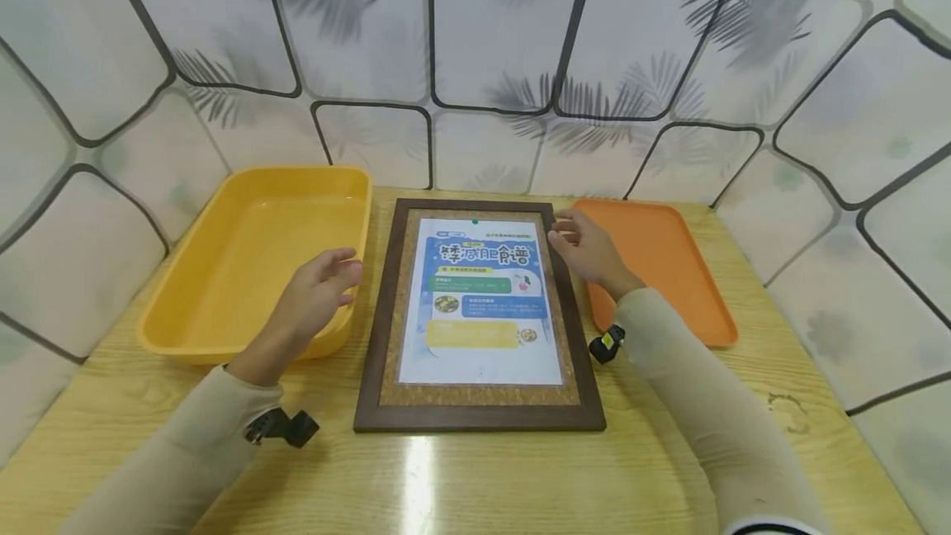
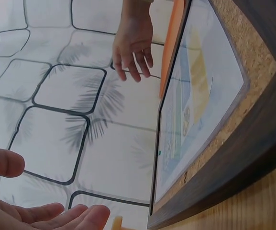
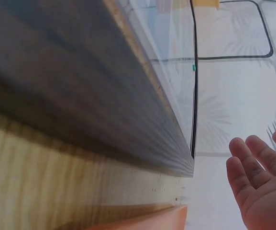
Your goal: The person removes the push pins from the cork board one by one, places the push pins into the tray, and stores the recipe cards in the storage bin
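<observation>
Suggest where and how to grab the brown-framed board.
Probably by the near ends of its side rails, left hand coming from the left, right hand from the right. The board lies face up, and its thick frame offers an edge to pinch. At those ends bare table flanks both rails; farther up, the yellow tub and orange tray crowd them.

Plain beige on both arms, left sleeve (image 1: 174, 448) and right sleeve (image 1: 702, 399), long and close-fitting! Left hand (image 1: 315, 291) bare, right hand (image 1: 587, 250) bare too. Blocky black left wrist camera (image 1: 300, 429), and look, the black right wrist camera (image 1: 603, 348) sports a yellow mark (image 1: 612, 339)!
</observation>
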A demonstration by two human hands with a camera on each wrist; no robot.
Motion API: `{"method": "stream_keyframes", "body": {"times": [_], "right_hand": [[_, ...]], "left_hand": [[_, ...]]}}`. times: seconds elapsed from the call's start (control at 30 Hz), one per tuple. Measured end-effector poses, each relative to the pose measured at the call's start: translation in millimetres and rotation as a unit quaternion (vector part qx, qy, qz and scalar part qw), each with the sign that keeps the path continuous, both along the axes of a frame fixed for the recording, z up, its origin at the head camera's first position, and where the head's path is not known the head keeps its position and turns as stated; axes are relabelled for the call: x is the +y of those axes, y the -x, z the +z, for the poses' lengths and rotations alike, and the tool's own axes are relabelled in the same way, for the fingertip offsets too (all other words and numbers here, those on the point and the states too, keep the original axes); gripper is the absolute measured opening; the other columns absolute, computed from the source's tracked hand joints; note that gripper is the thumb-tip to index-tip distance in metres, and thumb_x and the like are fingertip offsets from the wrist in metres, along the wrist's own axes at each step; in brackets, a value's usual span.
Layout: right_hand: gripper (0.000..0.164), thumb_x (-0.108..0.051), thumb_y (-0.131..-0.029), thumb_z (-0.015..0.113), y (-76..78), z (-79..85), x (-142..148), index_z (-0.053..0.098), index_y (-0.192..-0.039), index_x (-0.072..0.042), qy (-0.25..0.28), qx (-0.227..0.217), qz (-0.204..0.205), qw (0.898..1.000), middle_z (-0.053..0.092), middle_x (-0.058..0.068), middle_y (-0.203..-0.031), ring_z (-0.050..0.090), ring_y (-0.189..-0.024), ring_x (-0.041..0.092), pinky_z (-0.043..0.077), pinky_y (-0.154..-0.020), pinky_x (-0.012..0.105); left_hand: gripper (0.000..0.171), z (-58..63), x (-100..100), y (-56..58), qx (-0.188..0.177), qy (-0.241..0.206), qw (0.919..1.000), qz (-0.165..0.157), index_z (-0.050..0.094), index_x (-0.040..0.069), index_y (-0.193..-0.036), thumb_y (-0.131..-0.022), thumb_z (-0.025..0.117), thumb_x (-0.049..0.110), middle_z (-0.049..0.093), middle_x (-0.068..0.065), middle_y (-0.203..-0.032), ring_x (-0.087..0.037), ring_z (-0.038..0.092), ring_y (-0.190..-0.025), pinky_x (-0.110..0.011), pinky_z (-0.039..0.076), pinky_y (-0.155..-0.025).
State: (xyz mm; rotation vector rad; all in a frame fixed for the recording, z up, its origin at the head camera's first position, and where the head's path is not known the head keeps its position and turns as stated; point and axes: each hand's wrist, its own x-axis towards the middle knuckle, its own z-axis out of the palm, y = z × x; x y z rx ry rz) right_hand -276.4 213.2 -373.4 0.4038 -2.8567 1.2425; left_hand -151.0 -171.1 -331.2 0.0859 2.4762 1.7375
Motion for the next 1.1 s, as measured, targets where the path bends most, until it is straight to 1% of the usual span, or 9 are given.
{"method": "stream_keyframes", "body": {"times": [0.1,0.23,0.33,0.47,0.6,0.73,0.87,0.97,1.1], "right_hand": [[0.046,-0.026,-0.101,0.051,2.3,1.0,-3,0.041,-0.142,-0.007,0.001,0.002,-0.002,1.0,0.05,0.021,-0.137,0.051,-0.121,0.041,0.042,-0.098,0.054],[0.047,-0.03,-0.101,0.05,6.0,2.2,-8,0.042,-0.141,-0.007,-0.001,0.004,-0.004,1.0,0.051,0.02,-0.137,0.05,-0.121,0.041,0.042,-0.099,0.053],[0.047,-0.033,-0.102,0.049,8.6,3.4,-11,0.044,-0.141,-0.007,-0.003,0.004,-0.005,1.0,0.051,0.02,-0.137,0.05,-0.121,0.041,0.041,-0.099,0.053],[0.046,-0.035,-0.102,0.048,11.4,6.0,-14,0.046,-0.138,-0.007,-0.004,0.0,-0.002,1.0,0.051,0.021,-0.136,0.05,-0.12,0.04,0.04,-0.1,0.054],[0.046,-0.036,-0.102,0.046,13.0,7.8,-16,0.046,-0.138,-0.007,-0.004,-0.008,0.003,1.0,0.051,0.02,-0.136,0.048,-0.122,0.039,0.037,-0.102,0.054],[0.045,-0.034,-0.103,0.045,15.1,8.7,-20,0.046,-0.139,-0.006,0.009,-0.019,0.01,1.0,0.053,0.02,-0.133,0.052,-0.12,0.036,0.039,-0.1,0.053],[0.043,-0.032,-0.103,0.045,19.9,7.1,-25,0.047,-0.138,-0.005,0.029,-0.029,0.021,0.999,0.056,0.021,-0.129,0.058,-0.113,0.033,0.044,-0.096,0.05],[0.045,-0.035,-0.103,0.045,24.3,4.4,-27,0.048,-0.137,-0.004,0.035,-0.029,0.024,0.999,0.056,0.02,-0.131,0.059,-0.112,0.033,0.045,-0.096,0.049],[0.047,-0.038,-0.103,0.045,30.3,0.5,-31,0.049,-0.136,-0.004,0.039,-0.033,0.022,0.998,0.055,0.017,-0.134,0.06,-0.112,0.032,0.043,-0.098,0.048]], "left_hand": [[0.055,0.1,3,0.6,-0.013,-0.027,0.9995,-0.008,0.028,-0.007,-0.147,-0.105,0.041,0.027,0.035,-0.029,-0.146,-0.043,0.039,-0.13,-0.051,0.038,-0.104],[0.053,1.9,7,1.2,-0.039,-0.063,0.9971,-0.017,0.027,-0.009,-0.145,-0.105,0.04,0.023,0.032,-0.03,-0.146,-0.046,0.036,-0.131,-0.051,0.036,-0.105],[0.055,2.7,10,2.7,-0.061,-0.091,0.9934,-0.036,0.022,-0.011,-0.146,-0.106,0.037,0.023,0.028,-0.031,-0.148,-0.047,0.034,-0.133,-0.053,0.033,-0.107],[0.058,0.5,12,6.3,-0.082,-0.12,0.9879,-0.055,0.014,-0.011,-0.148,-0.107,0.032,0.026,0.024,-0.033,-0.149,-0.047,0.032,-0.134,-0.053,0.032,-0.107],[0.06,-2.9,15,8.1,-0.102,-0.144,0.9829,-0.052,0.01,-0.009,-0.15,-0.107,0.031,0.029,0.023,-0.032,-0.15,-0.046,0.031,-0.135,-0.051,0.033,-0.107],[0.06,-5.3,18,8.3,-0.113,-0.156,0.9801,-0.049,0.009,-0.009,-0.15,-0.107,0.029,0.028,0.022,-0.033,-0.15,-0.046,0.031,-0.135,-0.051,0.033,-0.107],[0.058,-7.5,22,9.0,-0.12,-0.157,0.9791,-0.047,0.01,-0.009,-0.149,-0.107,0.028,0.027,0.022,-0.033,-0.151,-0.046,0.031,-0.134,-0.051,0.033,-0.107],[0.059,-9.3,26,9.8,-0.131,-0.156,0.9781,-0.042,0.009,-0.008,-0.15,-0.107,0.029,0.027,0.021,-0.032,-0.151,-0.046,0.03,-0.135,-0.051,0.032,-0.108],[0.06,-11.0,33,10.3,-0.145,-0.139,0.979,-0.036,0.008,-0.007,-0.151,-0.106,0.029,0.027,0.021,-0.031,-0.152,-0.045,0.028,-0.137,-0.051,0.029,-0.109]]}}
